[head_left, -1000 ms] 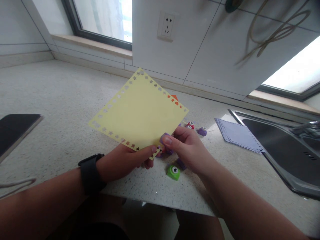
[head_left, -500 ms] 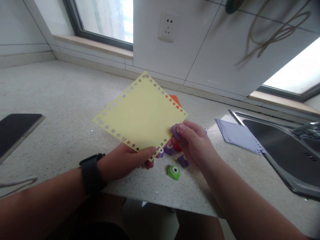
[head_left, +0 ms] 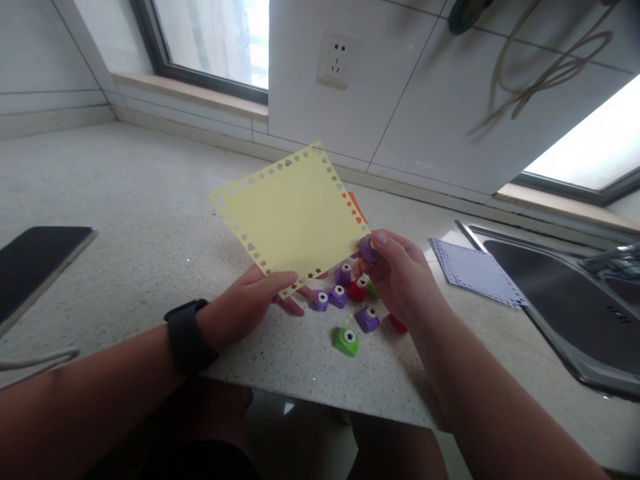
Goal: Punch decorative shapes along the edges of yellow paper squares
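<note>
since prev. frame, yellow sheet [head_left: 290, 217] has turned cw; r. hand [head_left: 406, 275], w/ purple punch [head_left: 367, 251], has shifted up and outward, approx. toward 2 o'clock. ref.: sheet ctr., 12 = far side.

pos.: sheet held above counter [head_left: 125, 220], between hands. l. hand [head_left: 249, 299]: thumb on top, fingers below, clamped on near corner, approx. 6-7 o'clock. r. hand: thumb and fingers clamped on purple punch, approx. 4 o'clock; whether sheet edge sits in its slot: can't tell.

caution: one-corner grip may let sheet sag or swing. margin is thin between cutouts, so a sideways pull could tear it. misaligned punch could overlap existing holes. loose punches [head_left: 338, 297], approx. 5 o'clock, could be knocked by r. hand.

orient.: corners point approx. 9-10, 1, 3 and 6-7 o'clock. sides look near equal at this angle; long axis can't be told.
</note>
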Tool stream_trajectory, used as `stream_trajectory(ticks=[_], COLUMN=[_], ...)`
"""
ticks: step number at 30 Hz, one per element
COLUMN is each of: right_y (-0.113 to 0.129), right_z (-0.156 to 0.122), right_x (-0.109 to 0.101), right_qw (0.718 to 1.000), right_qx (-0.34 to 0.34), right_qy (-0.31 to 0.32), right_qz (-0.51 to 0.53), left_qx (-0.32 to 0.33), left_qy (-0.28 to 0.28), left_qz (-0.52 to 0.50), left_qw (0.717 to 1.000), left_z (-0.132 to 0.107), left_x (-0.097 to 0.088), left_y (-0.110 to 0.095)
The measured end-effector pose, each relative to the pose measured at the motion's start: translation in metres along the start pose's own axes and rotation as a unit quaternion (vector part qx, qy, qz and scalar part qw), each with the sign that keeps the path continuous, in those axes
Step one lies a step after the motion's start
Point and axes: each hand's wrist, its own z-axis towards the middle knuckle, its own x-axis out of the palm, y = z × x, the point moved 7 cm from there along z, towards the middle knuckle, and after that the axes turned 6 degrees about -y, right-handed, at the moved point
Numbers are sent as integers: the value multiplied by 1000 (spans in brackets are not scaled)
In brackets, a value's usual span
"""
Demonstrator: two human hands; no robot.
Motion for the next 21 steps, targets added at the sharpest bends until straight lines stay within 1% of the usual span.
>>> stream_trajectory(ticks=[5,8,10,13,16,18,21], right_y=[6,7,9,13,13,12,9], right_z=[6,9,11,14,17,19,22], right_x=[-10,-19,-25,-32,-37,-40,-44], right_qw=[999,996,992,977,955,948,944], right_qx=[-20,-29,-43,-76,-99,-109,-119], right_qy=[-33,-60,-77,-94,-101,-103,-108], right_qz=[-20,-55,-90,-176,-260,-282,-286], left_qx=[-7,-27,-41,-48,-57,-62,-61], left_qy=[-32,-45,-41,-34,-44,-45,-38], left_qz=[-89,-109,-117,-129,-144,-155,-167], left_qw=[995,993,991,990,987,985,983], left_z=[4,7,8,10,11,12,12], left_x=[-9,-13,-13,-14,-17,-18,-18], left_y=[4,5,4,4,8,10,11])
